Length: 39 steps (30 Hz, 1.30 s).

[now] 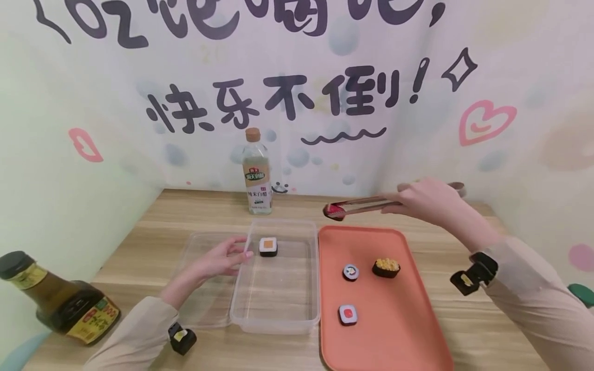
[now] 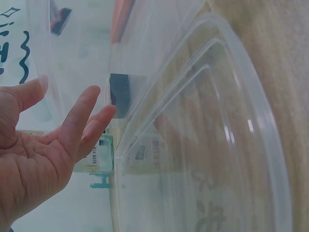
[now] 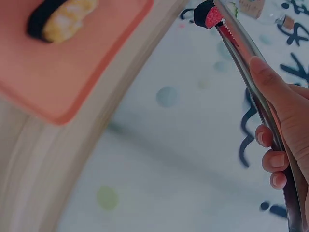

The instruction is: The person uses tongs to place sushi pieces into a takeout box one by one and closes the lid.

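My right hand (image 1: 424, 200) grips metal tongs (image 3: 260, 104), whose serrated tips pinch a red-topped sushi piece (image 1: 334, 212) with a dark wrap. They hang above the far left corner of the orange tray (image 1: 387, 330). With fingers fairly straight and spread, my left hand (image 1: 223, 258) touches the left side of a clear plastic container (image 1: 274, 325); its thumb reaches over the rim. Inside the container, near the far left corner, sits a square sushi roll (image 1: 268, 246) with an orange centre. Beneath my left hand lies a clear lid (image 2: 273, 159).
On the tray are a corn-topped sushi (image 1: 386, 267), a round roll (image 1: 350, 272) and a red-centred square roll (image 1: 347, 314). A vinegar bottle (image 1: 257, 180) stands behind the container. A dark sauce bottle (image 1: 69, 304) is at the left. A printed cloth (image 1: 343, 159) hangs behind the table.
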Tool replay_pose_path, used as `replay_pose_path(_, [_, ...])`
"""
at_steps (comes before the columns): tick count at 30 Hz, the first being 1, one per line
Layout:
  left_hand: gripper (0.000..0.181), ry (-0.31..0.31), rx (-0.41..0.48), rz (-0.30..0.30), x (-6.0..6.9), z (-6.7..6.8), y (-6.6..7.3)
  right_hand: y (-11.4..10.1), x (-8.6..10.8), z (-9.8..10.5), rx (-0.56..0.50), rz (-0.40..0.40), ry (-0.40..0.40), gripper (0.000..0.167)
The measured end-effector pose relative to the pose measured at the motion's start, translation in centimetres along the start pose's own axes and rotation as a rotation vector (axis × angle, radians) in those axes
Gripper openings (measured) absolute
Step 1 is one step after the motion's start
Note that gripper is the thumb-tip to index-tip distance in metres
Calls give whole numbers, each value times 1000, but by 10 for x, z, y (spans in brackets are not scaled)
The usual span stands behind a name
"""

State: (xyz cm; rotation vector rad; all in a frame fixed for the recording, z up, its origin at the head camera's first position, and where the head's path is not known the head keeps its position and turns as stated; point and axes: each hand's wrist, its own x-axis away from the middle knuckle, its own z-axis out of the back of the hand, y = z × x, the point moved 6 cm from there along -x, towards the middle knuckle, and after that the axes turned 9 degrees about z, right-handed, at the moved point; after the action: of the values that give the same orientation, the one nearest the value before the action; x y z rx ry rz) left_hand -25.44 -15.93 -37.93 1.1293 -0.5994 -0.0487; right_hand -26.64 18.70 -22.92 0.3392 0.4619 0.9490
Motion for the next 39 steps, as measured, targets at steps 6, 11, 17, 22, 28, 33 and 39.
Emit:
replay_pose_path(6, [67,-7,1,-15,-1,-3,3,-23,-42,12,36,99,-21,37])
replay_pose_path(11, [64,6,-1,-1,-2,-4,5,-42,-68,13,77,195,-3,26])
replay_pose_path(17, [64,1,-8,-5,-3,-4,6,-61,-92,1,104,268,-133,20])
replay_pose_path(22, [66,-6,0,-23,-1,-4,4,-77,-107,-15,120,316,-251,23])
replay_pose_path(28, [67,2,2,-20,2,-5,1,-87,-115,-31,165,327,-338,27])
replay_pose_path(33, [67,6,5,-7,1,-4,-1,-78,-108,-33,69,299,-370,34])
replay_pose_path(39, [67,3,-3,-10,-1,0,0,-49,-82,-23,-68,204,-178,45])
